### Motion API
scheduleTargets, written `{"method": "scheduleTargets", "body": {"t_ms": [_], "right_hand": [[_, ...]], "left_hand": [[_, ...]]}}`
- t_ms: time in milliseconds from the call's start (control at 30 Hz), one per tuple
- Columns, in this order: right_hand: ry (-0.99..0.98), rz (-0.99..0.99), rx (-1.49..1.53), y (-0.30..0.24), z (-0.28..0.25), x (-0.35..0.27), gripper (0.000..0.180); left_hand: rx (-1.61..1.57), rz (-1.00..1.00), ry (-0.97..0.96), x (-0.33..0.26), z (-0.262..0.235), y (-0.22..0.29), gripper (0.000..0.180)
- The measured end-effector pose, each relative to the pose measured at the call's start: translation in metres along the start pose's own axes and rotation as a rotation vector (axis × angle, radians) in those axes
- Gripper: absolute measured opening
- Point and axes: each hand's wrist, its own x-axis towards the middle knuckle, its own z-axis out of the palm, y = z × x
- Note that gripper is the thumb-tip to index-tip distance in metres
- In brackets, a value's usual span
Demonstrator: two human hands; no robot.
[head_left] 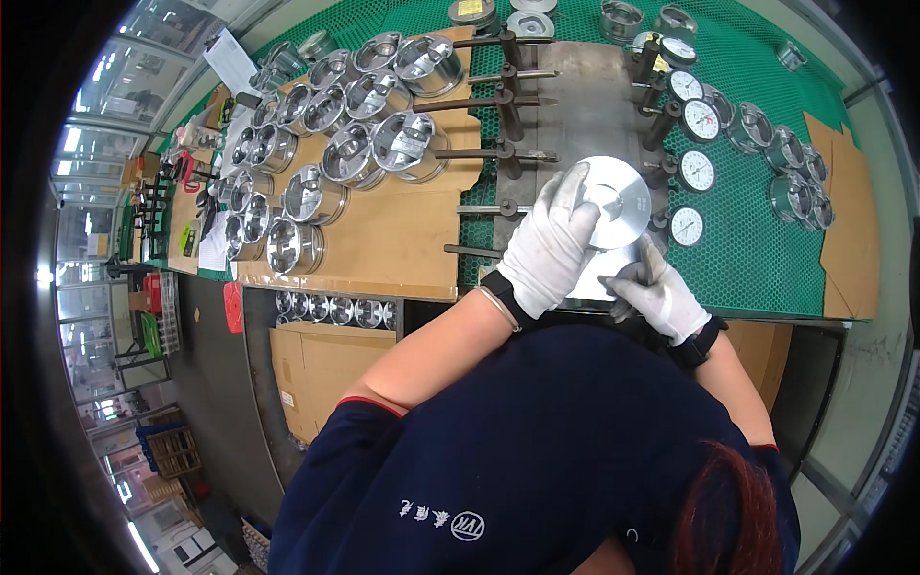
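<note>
My left hand [551, 244], in a white glove, is closed on a round silvery piston [618, 196], with fingers over its left edge. The piston's flat, shiny face is turned up toward me. My right hand [661, 297], gloved with grey-stained fingertips, is curled just below the piston's lower right edge. What its fingers grip, if anything, is hidden. Beneath both hands shows a bright metal surface [592, 278]. Just right of the piston stands a column of dial gauges [686, 227] with white faces, on dark posts.
A grey metal plate [585, 96] lies ahead, with dark posts and rods [508, 153] along its left side. Many pistons [311, 196] stand on cardboard [412, 244] at left. More pistons [791, 196] sit on green mesh matting [738, 268] at right. A shelf below holds further pistons [340, 310].
</note>
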Motion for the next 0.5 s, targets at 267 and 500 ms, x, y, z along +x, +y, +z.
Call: {"method": "scheduleTargets", "body": {"t_ms": [267, 500], "right_hand": [[-0.018, -0.449, -0.315, -0.006, -0.013, -0.015, 0.104], [0.183, -0.496, 0.530, 0.016, -0.087, -0.051, 0.060]], "left_hand": [[-0.324, -0.287, -0.131, 0.012, -0.043, 0.016, 0.056], [-1.060, -0.260, -0.344, 0.046, -0.083, 0.061, 0.057]]}}
